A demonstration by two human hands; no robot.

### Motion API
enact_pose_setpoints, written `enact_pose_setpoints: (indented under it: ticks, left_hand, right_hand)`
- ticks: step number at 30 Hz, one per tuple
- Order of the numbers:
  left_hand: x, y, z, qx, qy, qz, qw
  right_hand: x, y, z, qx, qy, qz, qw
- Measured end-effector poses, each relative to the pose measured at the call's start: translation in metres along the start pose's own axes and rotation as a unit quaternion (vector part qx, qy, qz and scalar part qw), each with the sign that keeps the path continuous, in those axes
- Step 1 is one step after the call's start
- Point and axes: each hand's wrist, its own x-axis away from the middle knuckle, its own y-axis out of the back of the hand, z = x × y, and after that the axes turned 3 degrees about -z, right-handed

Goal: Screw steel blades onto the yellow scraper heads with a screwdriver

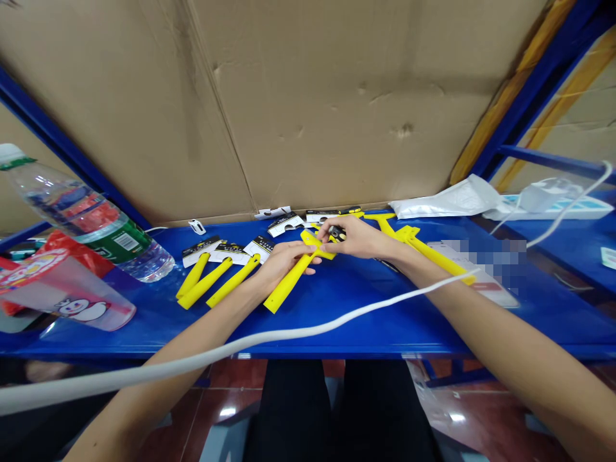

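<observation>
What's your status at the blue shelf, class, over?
Left hand gripping yellow plastic scraper by its handle. Right hand pinching small black part at the scraper's head. White cable across both forearms.

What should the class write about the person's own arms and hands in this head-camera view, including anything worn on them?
The left hand and right hand are bare, with no gloves, rings or watch showing. The left forearm and right forearm have no sleeves. A thick white cable crosses in front of the left forearm.
</observation>
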Motion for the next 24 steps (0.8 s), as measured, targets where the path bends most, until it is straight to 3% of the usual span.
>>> enact_pose_setpoints:
  ticks: [5, 10, 18, 24]
  left_hand:
    - [0.005, -0.002, -0.004, -0.019, 0.013, 0.004, 1.000]
    - [0.008, -0.005, -0.003, -0.054, 0.037, 0.073, 0.995]
    - [0.010, -0.007, 0.000, -0.059, 0.030, 0.106, 0.992]
    - [0.011, -0.008, 0.000, -0.062, 0.028, 0.107, 0.992]
  right_hand:
    - [-0.002, -0.002, -0.007, 0.001, -0.031, -0.038, 0.999]
    - [-0.002, -0.005, -0.010, 0.014, -0.005, -0.116, 0.993]
    - [-0.002, -0.007, -0.006, -0.001, -0.017, -0.052, 0.999]
    - [-0.002, -0.007, -0.006, 0.008, -0.013, -0.048, 0.999]
